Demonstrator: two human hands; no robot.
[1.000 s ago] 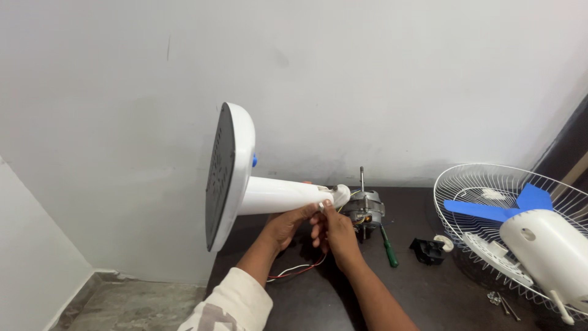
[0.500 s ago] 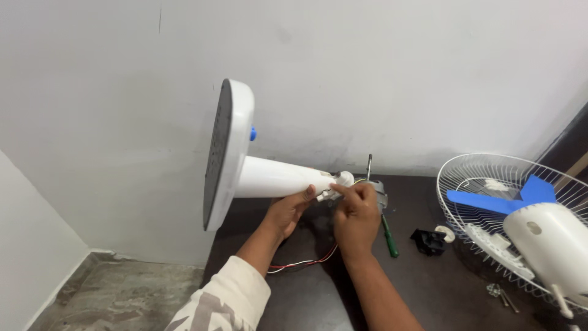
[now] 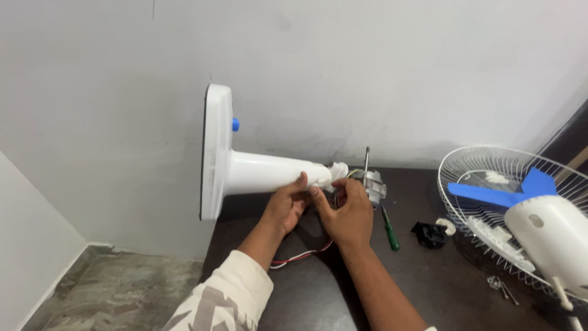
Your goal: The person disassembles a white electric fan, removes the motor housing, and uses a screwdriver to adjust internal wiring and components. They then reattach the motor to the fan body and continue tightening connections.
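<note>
A white fan stand [image 3: 245,168] lies on its side on the dark table [image 3: 441,282], its round base hanging past the table's left edge. My left hand [image 3: 286,205] grips the neck of the stand from below. My right hand [image 3: 348,211] is closed at the end of the neck, where a small metal motor [image 3: 370,184] with an upright shaft sits. Red and white wires [image 3: 300,256] trail from under my hands across the table.
A green-handled screwdriver [image 3: 389,228] lies right of my right hand. Further right are a small black part [image 3: 429,234], a white wire fan grille [image 3: 490,208] with a blue blade [image 3: 502,193], a white motor cover [image 3: 551,242] and loose screws [image 3: 499,285]. A white wall stands behind.
The stand has turned so its base shows more edge-on. My right hand has moved over the joint between the neck and the motor. The camera view has shifted slightly.
</note>
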